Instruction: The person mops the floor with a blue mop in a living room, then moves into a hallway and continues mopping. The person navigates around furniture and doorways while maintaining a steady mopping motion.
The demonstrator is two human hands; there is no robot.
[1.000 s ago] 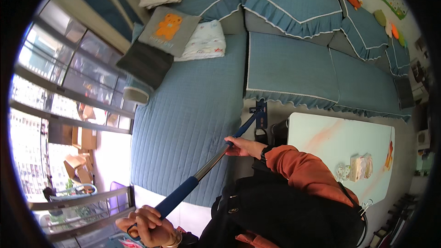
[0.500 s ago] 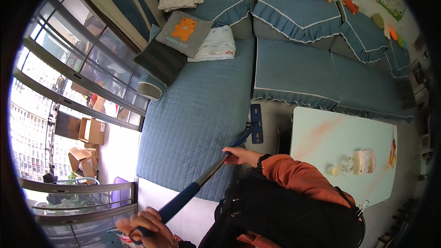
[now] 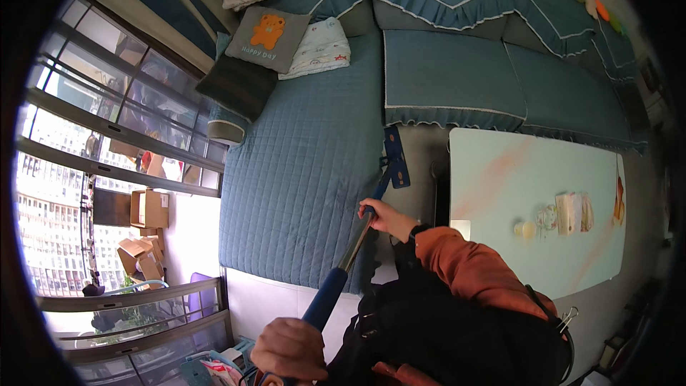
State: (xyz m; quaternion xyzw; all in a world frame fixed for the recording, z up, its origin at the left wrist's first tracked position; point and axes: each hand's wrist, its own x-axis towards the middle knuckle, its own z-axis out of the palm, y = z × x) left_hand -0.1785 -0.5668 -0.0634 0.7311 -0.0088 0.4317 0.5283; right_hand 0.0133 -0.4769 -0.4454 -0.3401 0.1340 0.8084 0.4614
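Note:
A flat mop with a blue and metal handle slants across the lower middle. My left hand is closed round the upper end of this handle, near the lower edge. Farther down the pole, my right hand grips the blue part close to the head. The blue mop head lies on the floor strip between the quilted sofa section and the pale table. One end of the mop head is close to the front of the sofa seat.
Boxed tissues, a glass jar and a small cup stand on the table. Cushions and a folded blanket lie on the sofa. Sliding glass doors run along the left, with cardboard boxes beyond them.
My left hand has come rightward toward my body, so the handle stands steeper in the picture. The mop head has tilted slightly. The view has shifted, raising the sofa and table in the picture.

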